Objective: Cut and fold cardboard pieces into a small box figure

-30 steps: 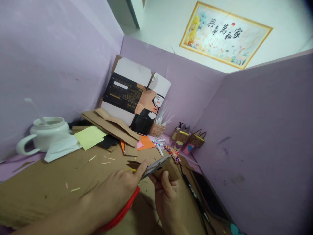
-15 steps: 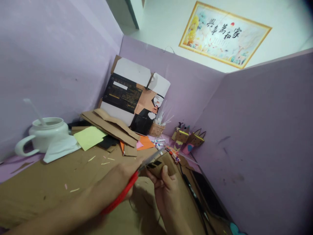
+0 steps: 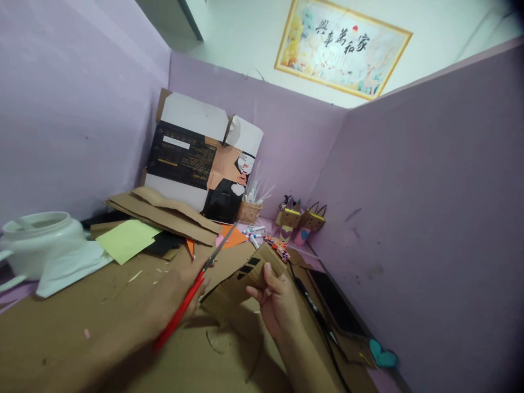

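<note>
My left hand is closed around red-handled scissors. Their blades point up and away and look close together, to the left of a cardboard piece and apart from it. That brown piece has black printed marks along its upper edge. My right hand pinches it at its right part, thumb on the near face. The piece is held tilted above the cardboard-covered tabletop. A thin curled offcut is near it. Motion blurs my left hand and forearm.
At left stand a white mug and yellow-green paper. Behind are cardboard strips, an unfolded box and a small basket. At right are small cardboard figures, a black pen, a dark phone-like slab and purple walls.
The scissors have drawn back left, away from the cardboard piece. The piece has turned so more of its face shows. The view has swung to the right.
</note>
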`<state>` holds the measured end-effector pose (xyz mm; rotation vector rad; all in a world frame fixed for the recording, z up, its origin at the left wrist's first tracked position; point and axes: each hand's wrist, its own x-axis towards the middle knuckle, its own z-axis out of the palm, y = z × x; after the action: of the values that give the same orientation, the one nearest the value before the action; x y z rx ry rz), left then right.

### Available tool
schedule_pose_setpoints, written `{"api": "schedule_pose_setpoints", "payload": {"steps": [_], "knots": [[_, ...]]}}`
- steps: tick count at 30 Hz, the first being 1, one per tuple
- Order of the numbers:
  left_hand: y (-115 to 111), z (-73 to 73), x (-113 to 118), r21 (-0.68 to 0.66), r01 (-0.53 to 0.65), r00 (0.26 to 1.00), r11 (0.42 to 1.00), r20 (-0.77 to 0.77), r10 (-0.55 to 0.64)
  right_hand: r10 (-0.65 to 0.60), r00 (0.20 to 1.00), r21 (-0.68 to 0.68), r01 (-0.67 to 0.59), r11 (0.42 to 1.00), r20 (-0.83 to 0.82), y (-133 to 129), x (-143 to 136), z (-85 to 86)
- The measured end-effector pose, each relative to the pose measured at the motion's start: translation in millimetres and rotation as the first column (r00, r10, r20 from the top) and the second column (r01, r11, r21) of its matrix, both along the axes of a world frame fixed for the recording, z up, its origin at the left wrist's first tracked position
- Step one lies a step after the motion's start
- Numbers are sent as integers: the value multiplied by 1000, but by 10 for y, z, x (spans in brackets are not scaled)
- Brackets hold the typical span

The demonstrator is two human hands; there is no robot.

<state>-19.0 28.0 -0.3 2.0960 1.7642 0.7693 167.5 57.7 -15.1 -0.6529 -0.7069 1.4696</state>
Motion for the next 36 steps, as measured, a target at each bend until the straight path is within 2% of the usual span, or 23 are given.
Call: {"api": "schedule_pose_setpoints", "payload": {"steps": [5,8,10,12,13,15,17,20,22,25,28,30,31,32,33,36], "knots": [[-111,21,175,-18,30,991,999,-134,-32,-28,999,127,32,991,-29,-48,-34,5],[-150,49,210,19,-2,986,1000,-166,5,-12,999,158,17,987,-30,-72,-43,7],[-156,91,174,104,-9,996,995,-90,18,58,998,158,-60,986,16,-76,-24,18],[-144,159,103,204,-22,997,979,75,7,205,976,111,-213,971,79,-68,14,37],[-131,198,62,250,-29,986,968,166,-13,303,947,67,-310,948,102,-59,37,48],[-100,274,-10,329,-7,950,944,297,-97,499,860,-40,-498,866,107,-41,82,61],[-76,330,-54,366,100,923,925,313,-224,637,767,-132,-626,769,73,-26,111,56],[-71,367,-58,299,338,884,892,224,-410,737,676,-229,-713,663,29,-32,115,21],[-82,368,-31,244,474,834,846,184,-520,773,634,-271,-742,613,14,-59,96,3],[-98,347,19,211,573,779,791,158,-607,820,573,-275,-792,545,-24,-105,73,16],[-103,313,60,248,506,792,826,245,-559,866,500,-265,-833,486,18,-93,89,52],[-93,298,89,263,405,791,876,379,-479,907,409,-308,-853,420,105,-41,118,59],[-82,295,106,259,350,773,900,463,-434,914,379,-328,-853,405,144,-11,131,54],[-66,295,126,253,297,735,921,555,-390,910,377,-336,-846,413,171,14,139,46],[-47,295,149,240,246,682,939,646,-344,882,431,-318,-823,471,191,28,140,36],[5,286,234,179,74,503,981,843,-192,656,715,-126,-648,751,242,-14,94,20]]}}
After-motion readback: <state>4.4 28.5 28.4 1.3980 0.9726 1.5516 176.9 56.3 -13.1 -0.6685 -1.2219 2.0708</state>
